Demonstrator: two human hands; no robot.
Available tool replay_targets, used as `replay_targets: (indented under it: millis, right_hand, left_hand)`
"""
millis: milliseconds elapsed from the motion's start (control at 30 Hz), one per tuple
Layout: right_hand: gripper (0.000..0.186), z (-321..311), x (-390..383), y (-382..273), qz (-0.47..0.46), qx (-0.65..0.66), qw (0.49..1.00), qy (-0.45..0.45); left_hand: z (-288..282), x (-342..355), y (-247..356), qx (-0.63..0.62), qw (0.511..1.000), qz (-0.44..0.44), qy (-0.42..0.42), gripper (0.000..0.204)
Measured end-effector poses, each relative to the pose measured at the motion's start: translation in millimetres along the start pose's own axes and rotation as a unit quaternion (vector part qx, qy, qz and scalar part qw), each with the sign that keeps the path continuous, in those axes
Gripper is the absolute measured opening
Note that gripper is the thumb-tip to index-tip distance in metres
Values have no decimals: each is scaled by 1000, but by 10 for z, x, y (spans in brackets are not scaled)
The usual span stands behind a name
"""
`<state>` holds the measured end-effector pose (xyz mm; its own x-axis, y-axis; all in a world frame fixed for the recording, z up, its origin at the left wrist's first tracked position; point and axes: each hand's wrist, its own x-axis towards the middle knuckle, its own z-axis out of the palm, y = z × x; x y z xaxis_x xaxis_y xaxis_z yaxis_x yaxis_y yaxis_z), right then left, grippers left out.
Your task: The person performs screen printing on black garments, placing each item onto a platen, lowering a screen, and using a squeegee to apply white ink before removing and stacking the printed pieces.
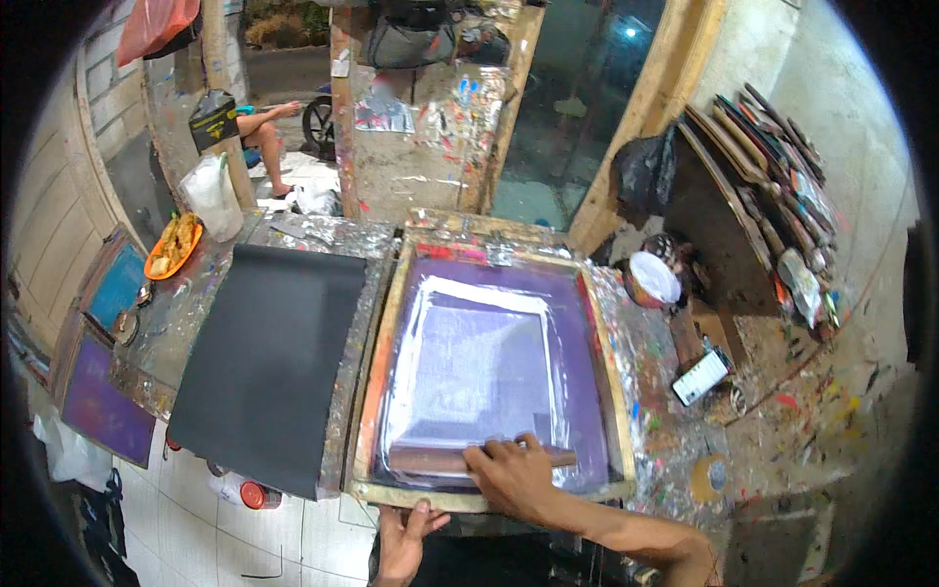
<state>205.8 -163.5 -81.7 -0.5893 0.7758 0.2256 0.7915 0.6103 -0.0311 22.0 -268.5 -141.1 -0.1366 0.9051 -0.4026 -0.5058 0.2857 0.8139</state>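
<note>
Squeegee (425, 460) in the head view sits at the near end of the screen-printing frame (619, 430), long axis running left-right across the mesh (479, 372), pretty much parallel to the near rail (386, 492). Right hand (514, 476) is the one on it, fingers curled over the handle a bit right of middle, so more sticks out leftward; left hand (403, 538) is lower, thumb at that rail, though can't tell if its fingers are clamped.
</note>
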Motion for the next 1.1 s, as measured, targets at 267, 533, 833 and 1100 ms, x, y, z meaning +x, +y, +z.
replay_targets:
  millis: [267,533,833,1100]
  right_hand:
    - [29,840,1888,1820,64,-90,983,147]
    - [50,372,1648,1556,-9,155,956,-249]
    - [62,914,2497,2486,-28,-69,985,155]
    - [38,548,960,916,24,-28,999,-38]
  left_hand:
    - [-601,239,-525,230,971,48,-32,44]
    - [-453,134,-164,278,960,-25,-38,39]
    - [-342,193,-56,251,965,-59,-55,40]
    - [-439,200,-46,199,976,-72,-49,41]
